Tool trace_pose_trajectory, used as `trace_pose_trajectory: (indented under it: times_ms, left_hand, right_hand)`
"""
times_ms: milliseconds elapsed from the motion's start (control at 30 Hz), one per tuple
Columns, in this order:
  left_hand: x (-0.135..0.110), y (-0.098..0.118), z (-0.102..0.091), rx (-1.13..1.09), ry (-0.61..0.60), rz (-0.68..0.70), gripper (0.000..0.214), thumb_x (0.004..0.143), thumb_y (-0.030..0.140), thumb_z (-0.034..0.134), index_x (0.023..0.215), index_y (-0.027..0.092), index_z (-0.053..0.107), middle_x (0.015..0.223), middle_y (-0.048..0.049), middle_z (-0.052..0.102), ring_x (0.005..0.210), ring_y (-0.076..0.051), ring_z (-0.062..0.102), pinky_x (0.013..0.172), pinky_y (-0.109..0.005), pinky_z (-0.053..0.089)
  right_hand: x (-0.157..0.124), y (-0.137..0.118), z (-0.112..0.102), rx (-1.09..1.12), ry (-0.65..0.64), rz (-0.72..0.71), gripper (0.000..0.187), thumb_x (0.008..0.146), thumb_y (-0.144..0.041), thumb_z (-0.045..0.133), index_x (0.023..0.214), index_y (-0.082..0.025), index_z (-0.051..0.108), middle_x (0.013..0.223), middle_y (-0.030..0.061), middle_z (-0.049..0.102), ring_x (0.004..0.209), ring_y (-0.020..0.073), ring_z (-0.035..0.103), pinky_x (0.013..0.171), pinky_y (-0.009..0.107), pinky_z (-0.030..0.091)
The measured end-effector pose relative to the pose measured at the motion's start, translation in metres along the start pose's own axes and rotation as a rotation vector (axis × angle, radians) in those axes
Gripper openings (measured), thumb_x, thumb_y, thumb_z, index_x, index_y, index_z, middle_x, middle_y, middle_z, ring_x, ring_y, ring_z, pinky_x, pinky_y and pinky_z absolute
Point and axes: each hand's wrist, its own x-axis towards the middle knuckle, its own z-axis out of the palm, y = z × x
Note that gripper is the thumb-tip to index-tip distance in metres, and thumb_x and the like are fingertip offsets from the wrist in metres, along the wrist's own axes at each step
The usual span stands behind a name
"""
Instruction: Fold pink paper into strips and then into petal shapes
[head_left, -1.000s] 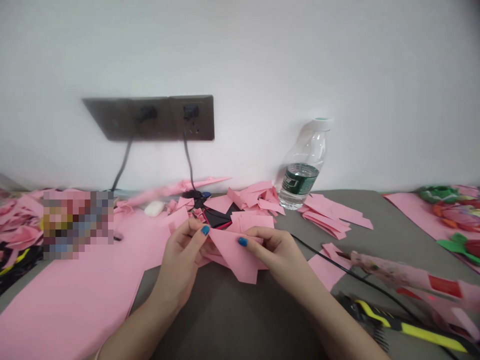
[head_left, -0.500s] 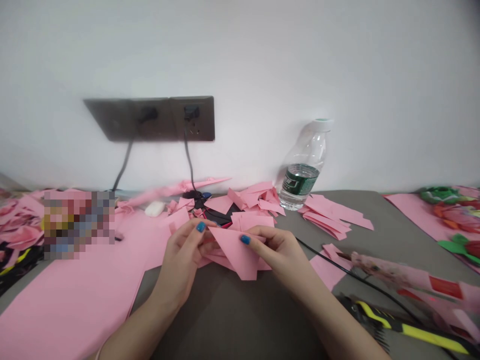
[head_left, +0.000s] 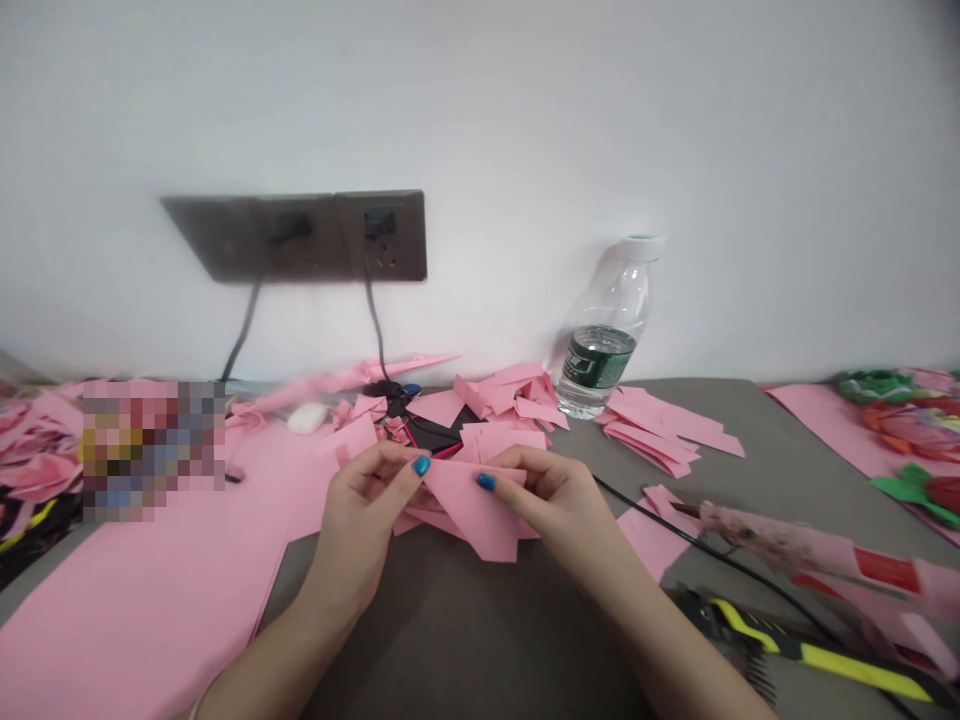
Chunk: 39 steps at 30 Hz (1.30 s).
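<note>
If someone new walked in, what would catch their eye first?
A folded pink sheet sits at the centre, pinched by the left hand and right hand, with a heap of pink scraps behind it. A large pink sheet covers the lower left, and a clear plastic bottle with a green label sits by the wall, right of the heap.

A smooth white wall [head_left: 525,120] across the whole upper view, under soft and even light. Low on it, a wide dark socket panel [head_left: 300,238], with two dark cords [head_left: 242,335] hanging down. Below, a grey tabletop [head_left: 465,640], perhaps covered with cloth, though difficult to be sure from this view.
</note>
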Motion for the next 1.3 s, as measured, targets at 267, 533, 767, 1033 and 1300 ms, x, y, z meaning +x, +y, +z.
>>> trace_pose_trajectory:
  times_ms: [267,533,767,1033,1300]
  left_hand:
    - [0.000,-0.001,0.001,-0.004,0.003,0.008,0.024,0.071,0.036,0.087,0.074,0.018,0.072,0.065,-0.0001,0.070,0.056,-0.017,0.067,0.057,-0.031,0.061]
    - [-0.002,0.000,0.002,-0.034,-0.040,0.016,0.027,0.073,0.034,0.086,0.066,0.017,0.067,0.062,0.0032,0.060,0.055,-0.010,0.058,0.051,-0.019,0.052]
    - [-0.003,0.001,0.002,-0.025,-0.109,-0.059,0.030,0.079,0.044,0.080,0.077,0.020,0.064,0.068,0.0020,0.060,0.064,-0.013,0.059,0.060,-0.023,0.054]
    - [-0.002,-0.004,-0.007,0.241,-0.118,0.157,0.027,0.095,0.038,0.061,0.074,0.021,0.056,0.070,0.0036,0.045,0.062,-0.012,0.040,0.056,-0.021,0.037]
    - [-0.003,-0.004,-0.008,0.267,-0.177,0.139,0.032,0.100,0.041,0.051,0.075,0.022,0.050,0.069,0.0036,0.041,0.062,-0.014,0.036,0.055,-0.023,0.034]
  right_hand:
    - [-0.001,-0.001,-0.001,-0.020,-0.025,-0.004,0.032,0.070,-0.048,0.078,0.070,-0.017,0.070,0.065,0.0016,0.062,0.060,0.0144,0.051,0.054,0.026,0.038]
    - [-0.003,-0.003,0.000,-0.058,-0.094,-0.118,0.043,0.078,-0.058,0.071,0.066,-0.019,0.057,0.062,-0.0029,0.047,0.055,0.0112,0.037,0.051,0.025,0.030]
    - [-0.003,-0.001,-0.001,0.018,-0.142,-0.078,0.042,0.081,-0.056,0.070,0.069,-0.021,0.051,0.062,-0.0051,0.043,0.053,0.0102,0.032,0.050,0.024,0.023]
    - [-0.004,-0.001,0.000,0.000,-0.155,-0.069,0.044,0.081,-0.059,0.069,0.069,-0.021,0.050,0.061,-0.0059,0.039,0.053,0.0103,0.029,0.050,0.024,0.022]
    - [-0.003,0.002,0.001,0.031,-0.148,-0.087,0.042,0.082,-0.055,0.070,0.069,-0.021,0.050,0.062,-0.0064,0.038,0.054,0.0101,0.028,0.051,0.024,0.020]
